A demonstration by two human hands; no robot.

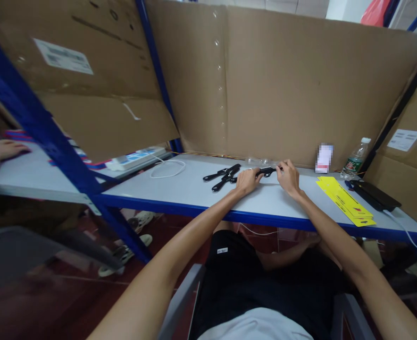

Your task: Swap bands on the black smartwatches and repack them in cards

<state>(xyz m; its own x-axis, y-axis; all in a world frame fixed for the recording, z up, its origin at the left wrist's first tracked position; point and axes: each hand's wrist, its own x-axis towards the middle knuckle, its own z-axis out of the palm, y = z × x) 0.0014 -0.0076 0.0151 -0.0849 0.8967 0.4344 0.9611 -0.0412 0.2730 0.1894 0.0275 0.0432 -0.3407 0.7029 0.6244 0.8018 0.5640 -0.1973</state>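
Both of my hands are over the grey shelf table, at its middle. A slim black tool spans the gap between them. My left hand has its fingers closed round the tool's left end. At the other end my right hand pinches the tool between thumb and fingers. Just left of my left hand lie black spring clamps, one partly over another. Behind my hands rests some clear plastic.
Yellow cards, a black case, a bottle and a propped phone stand or lie rightward. Leftward are a white cable and a power strip. Another person's hand rests beyond the blue post.
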